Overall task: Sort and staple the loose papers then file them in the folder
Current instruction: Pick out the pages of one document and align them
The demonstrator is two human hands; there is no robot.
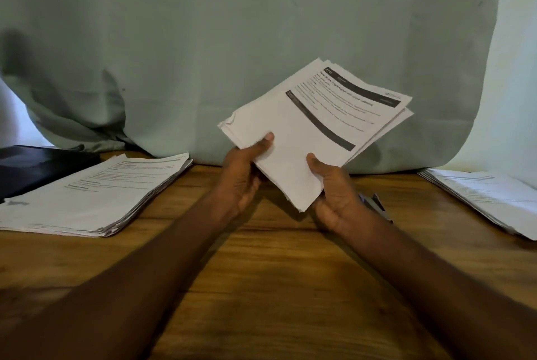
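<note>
Three paper lots: a sheaf (313, 127) gripped above the wooden table (261, 272) by left hand (244, 176) and right hand (337, 194), thumbs on top; a left stack (93, 191) beside the dark folder (26, 168); a right stack (488, 197) at the table's edge. Bare wood lies between.

A wooden surface (261, 258) with a warm brown grain spreads below and around the hands. Beyond them hangs a pale green cloth (232, 25), creased and bunched to the left. Bright daylight glows at both edges of the cloth.
</note>
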